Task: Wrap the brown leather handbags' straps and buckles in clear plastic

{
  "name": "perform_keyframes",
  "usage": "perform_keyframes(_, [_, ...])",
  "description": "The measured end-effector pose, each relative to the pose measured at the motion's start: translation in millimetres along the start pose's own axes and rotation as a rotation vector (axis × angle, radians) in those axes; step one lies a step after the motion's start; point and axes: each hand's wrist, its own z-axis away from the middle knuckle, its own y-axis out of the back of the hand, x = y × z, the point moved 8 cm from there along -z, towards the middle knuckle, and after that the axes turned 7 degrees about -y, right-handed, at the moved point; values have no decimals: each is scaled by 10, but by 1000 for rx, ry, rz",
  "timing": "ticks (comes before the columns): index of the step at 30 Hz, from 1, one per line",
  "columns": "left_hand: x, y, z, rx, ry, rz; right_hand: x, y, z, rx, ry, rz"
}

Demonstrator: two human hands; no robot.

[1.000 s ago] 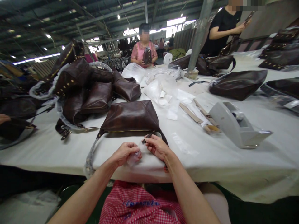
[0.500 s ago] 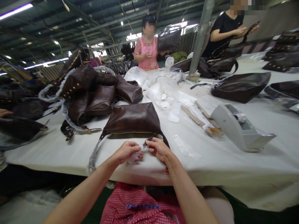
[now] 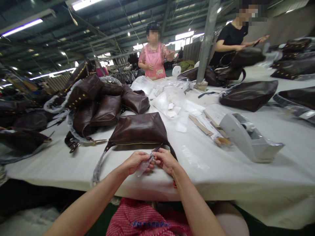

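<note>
In front of me a dark brown leather handbag (image 3: 139, 128) lies on the white-covered table, its gold zipper edge toward me. My left hand (image 3: 138, 162) is closed on a small clear plastic wrap (image 3: 143, 167), which hangs below the fingers. Just right of it, my right hand (image 3: 164, 159) pinches a narrow dark strap end (image 3: 157, 148) near the bag's zipper. The fingertips of both hands nearly meet, and the wrap touches the strap piece there. A plastic-wrapped shoulder strap (image 3: 97, 167) curves off the bag's left corner toward the table edge.
A heap of brown bags (image 3: 105, 108) stands at the left. A grey tape dispenser (image 3: 248, 137) sits on the right, beside cardboard strips (image 3: 200, 125). Crumpled plastic bags (image 3: 169, 101) lie behind. Two co-workers stand across the table: one in a pink apron (image 3: 154, 60), one in black handling a bag.
My hands have come closer together, and the plastic wrap now meets the strap end. The view has tilted slightly up. The pink-aproned co-worker no longer has a bag at their side.
</note>
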Motion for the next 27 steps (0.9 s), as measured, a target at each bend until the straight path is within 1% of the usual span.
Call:
perform_keyframes(2, [1,4,-33,20,12,-13,-8,-2,8,25,-6,33])
perform_keyframes(4, [0,16,-74,41,20,-20,-39,32,-7,79,-7,76])
perform_keyframes(9, [-32,11,-160,42,27,5,-243,264,-105,342,67,206])
perform_keyframes(12, [-79,-51,-182,8,53,43,-333,352,-147,439,111,271])
perform_keyframes(15, [-113,-126,-207,-15,78,77,-356,363,-144,464,132,314])
perform_keyframes(18, [-121,-173,-269,-3,72,89,-362,333,-104,455,136,337])
perform_keyframes(23, [-84,-164,-443,106,-37,39,-372,269,-54,402,98,345])
perform_keyframes(27, [-27,-163,-563,176,-113,-1,-379,264,-36,380,61,352])
